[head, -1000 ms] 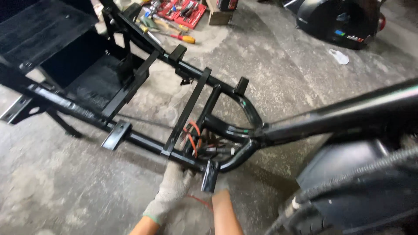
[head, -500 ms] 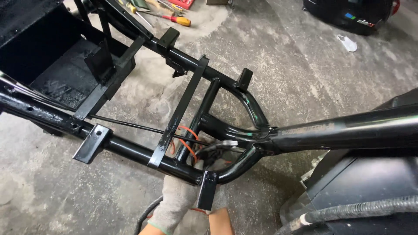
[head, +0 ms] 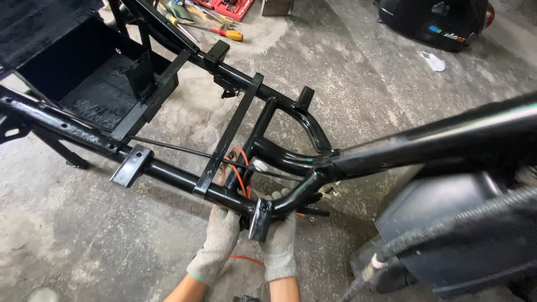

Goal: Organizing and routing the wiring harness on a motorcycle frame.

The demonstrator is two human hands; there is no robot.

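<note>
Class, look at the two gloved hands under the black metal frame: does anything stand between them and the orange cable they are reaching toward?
Yes. The lower black tube of the painted metal frame and its small upright bracket cross in front of the thin orange cable. The grey-gloved left hand and right hand sit under that tube, touching it.

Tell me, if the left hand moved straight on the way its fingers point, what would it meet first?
The left hand points up and away, at the lower black frame tube; its fingertips seem already on it. Just beyond come the orange wire and the flat crossbar, though depth is hard to judge here.
</note>
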